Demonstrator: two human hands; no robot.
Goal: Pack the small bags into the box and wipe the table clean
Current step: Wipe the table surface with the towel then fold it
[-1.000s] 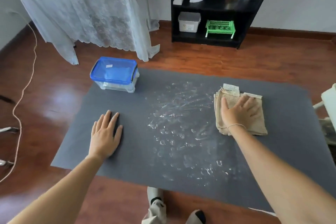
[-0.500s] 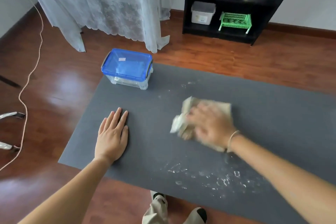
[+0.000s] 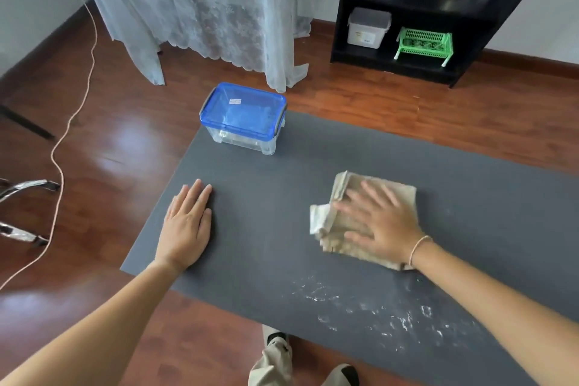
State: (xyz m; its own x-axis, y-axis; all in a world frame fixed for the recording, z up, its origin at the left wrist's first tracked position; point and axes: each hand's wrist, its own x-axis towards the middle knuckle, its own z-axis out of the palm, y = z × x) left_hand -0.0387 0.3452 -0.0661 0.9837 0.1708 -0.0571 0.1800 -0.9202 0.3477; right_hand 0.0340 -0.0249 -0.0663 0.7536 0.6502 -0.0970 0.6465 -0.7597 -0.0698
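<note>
Closed storage box, a beige cloth and a part-wiped grey table top.

The storage box (image 3: pixel 242 118) is clear plastic with a translucent blue lid clipped shut by grey side latches; it stands upright at the far left corner of the table (image 3: pixel 266 229), a dark grey matt surface. The cloth (image 3: pixel 341 197) is beige, folded and rumpled, its left edge bunched up, lying flat right of centre. White wet streaks and droplets (image 3: pixel 376 313) mark the near right part of the table; the far part looks plain.
</note>
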